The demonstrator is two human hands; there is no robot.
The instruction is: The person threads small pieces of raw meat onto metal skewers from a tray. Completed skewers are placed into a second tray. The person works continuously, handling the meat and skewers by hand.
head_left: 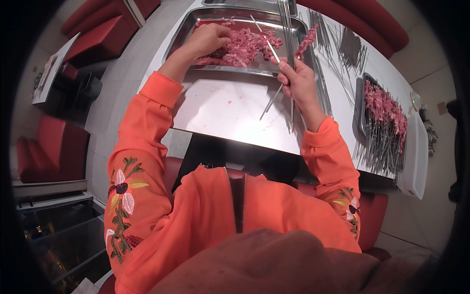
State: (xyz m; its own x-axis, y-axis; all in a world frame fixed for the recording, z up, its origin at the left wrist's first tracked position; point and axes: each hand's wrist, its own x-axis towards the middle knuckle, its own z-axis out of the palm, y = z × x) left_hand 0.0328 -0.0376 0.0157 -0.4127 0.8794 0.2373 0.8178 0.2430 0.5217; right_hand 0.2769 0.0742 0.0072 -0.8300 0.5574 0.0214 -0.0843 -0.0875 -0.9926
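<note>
A metal tray (245, 71) holding a heap of raw meat pieces (245, 46) stands on the white table before me. My left hand (209, 40) reaches into its left part, fingers curled down at the meat; whatever is between the fingertips is hidden. By the tray's right front corner, my right hand (297, 81) is closed around metal skewers. One bare skewer (264, 36) points from this hand up and left over the meat. Just beyond the hand is a skewer threaded with meat (307, 41); I cannot tell whether the hand holds it.
Loose bare skewers (351, 49) lie on the table at the far right. Nearer, a dark tray (361, 105) carries many meat-loaded skewers (387, 115). A white plastic container (417, 157) stands beyond it. Small meat scraps (229, 103) dot the white tabletop (205, 110). Red seats surround the table.
</note>
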